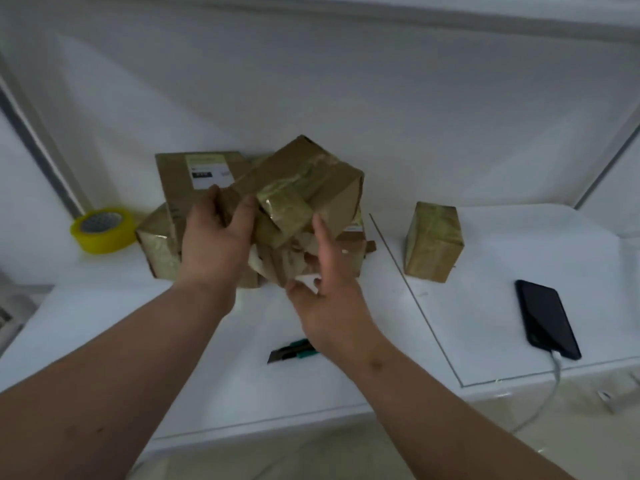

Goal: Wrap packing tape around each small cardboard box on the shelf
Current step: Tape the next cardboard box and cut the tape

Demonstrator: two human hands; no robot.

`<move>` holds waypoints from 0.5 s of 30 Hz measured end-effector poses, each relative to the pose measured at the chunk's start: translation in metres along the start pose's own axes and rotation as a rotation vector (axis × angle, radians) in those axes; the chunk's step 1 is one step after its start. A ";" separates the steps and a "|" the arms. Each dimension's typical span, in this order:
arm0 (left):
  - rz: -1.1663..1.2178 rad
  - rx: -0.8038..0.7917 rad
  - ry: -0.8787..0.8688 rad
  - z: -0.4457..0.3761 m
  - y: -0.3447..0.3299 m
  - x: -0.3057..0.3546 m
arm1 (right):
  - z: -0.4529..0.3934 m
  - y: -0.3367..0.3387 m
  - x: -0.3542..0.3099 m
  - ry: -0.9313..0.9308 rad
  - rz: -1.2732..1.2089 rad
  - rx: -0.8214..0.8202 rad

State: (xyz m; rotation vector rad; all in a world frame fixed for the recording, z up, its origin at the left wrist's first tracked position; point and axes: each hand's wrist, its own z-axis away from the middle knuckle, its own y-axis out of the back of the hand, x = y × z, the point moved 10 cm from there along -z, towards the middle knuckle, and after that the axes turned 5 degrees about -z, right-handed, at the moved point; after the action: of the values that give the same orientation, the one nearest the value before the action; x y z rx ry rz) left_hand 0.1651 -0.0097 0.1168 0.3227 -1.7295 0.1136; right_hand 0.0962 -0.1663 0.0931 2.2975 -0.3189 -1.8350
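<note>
Left hand (216,237) fingers gripping box (304,181) (tilted), right hand (329,289) spread

— What lies at the right end of the white shelf (485,306)?

— A dark phone (547,318), flat near the front edge, screen up. A white cable (554,372) is plugged into its near end and hangs down over the shelf's front.

— And nearer the middle?

— A utility knife (289,351) with a black and green handle lies flat close to the front edge, partly hidden, well apart from the phone.

— What's behind?

— A plain white wall (311,81). Below the shelf, a pale floor (294,455) shows.
</note>
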 end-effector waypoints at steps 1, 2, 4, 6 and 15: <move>0.009 0.025 -0.011 0.005 0.017 -0.001 | 0.011 -0.014 -0.001 -0.005 -0.002 -0.009; 0.008 0.049 -0.019 0.010 0.034 -0.003 | 0.021 -0.029 -0.002 -0.020 -0.012 -0.020; -0.029 0.086 -0.019 0.019 0.070 -0.011 | 0.041 -0.058 -0.004 -0.055 -0.038 -0.051; -0.095 0.095 0.044 0.028 0.104 -0.028 | 0.058 -0.085 -0.004 -0.095 -0.072 -0.095; -0.296 0.012 0.359 0.059 0.164 -0.121 | 0.084 -0.109 0.011 -0.168 0.233 -0.094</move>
State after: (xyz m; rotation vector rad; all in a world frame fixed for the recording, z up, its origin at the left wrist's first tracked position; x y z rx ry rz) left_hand 0.0822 0.1502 0.0044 0.5296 -1.3120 -0.0336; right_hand 0.0220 -0.0657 0.0339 1.9571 -0.4911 -1.8823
